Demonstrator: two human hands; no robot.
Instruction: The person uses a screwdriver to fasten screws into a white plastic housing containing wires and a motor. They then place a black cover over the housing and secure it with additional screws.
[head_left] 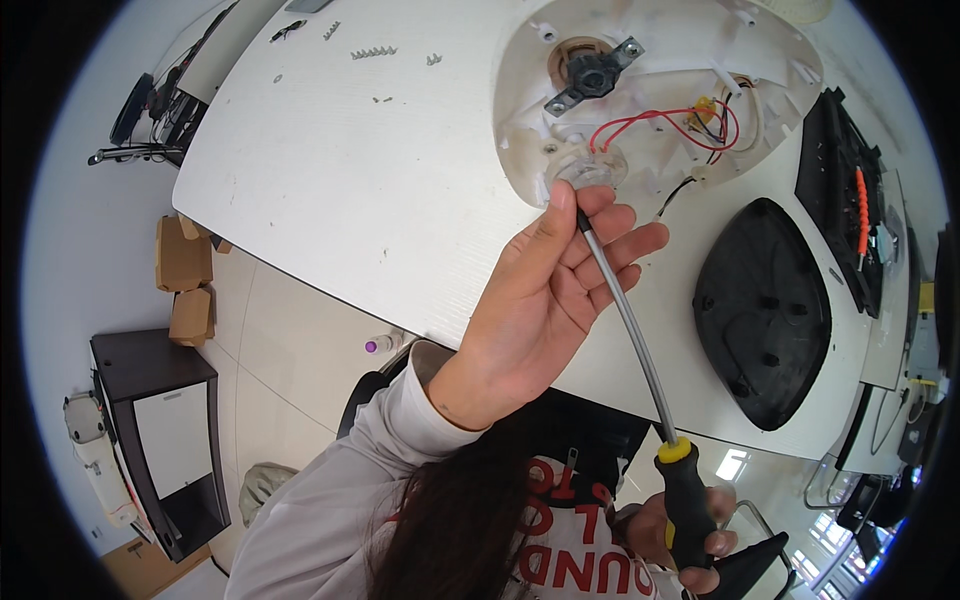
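My right hand [685, 530] is wrapped round the black and yellow handle of a long screwdriver [630, 325]. Its steel shaft slants up and left to a dark tip. Around that tip close the thumb and forefinger of my left hand [545, 285], while its other fingers stay loosely curled; whether a screw sits there is hidden. The left fingertips are at a clear round part [590, 165] with red wires [665, 115], inside a white plastic shell [520, 110]. A black bracket [595, 75] is fixed over a round piece in the shell.
A black curved cover [765, 310] lies right of my hands on the white table [330, 190]. Beyond it is an open black tool case [850, 200] with a red coiled item. Several small screws [374, 52] lie at the far left. Cardboard boxes [184, 255] stand beyond the left table edge.
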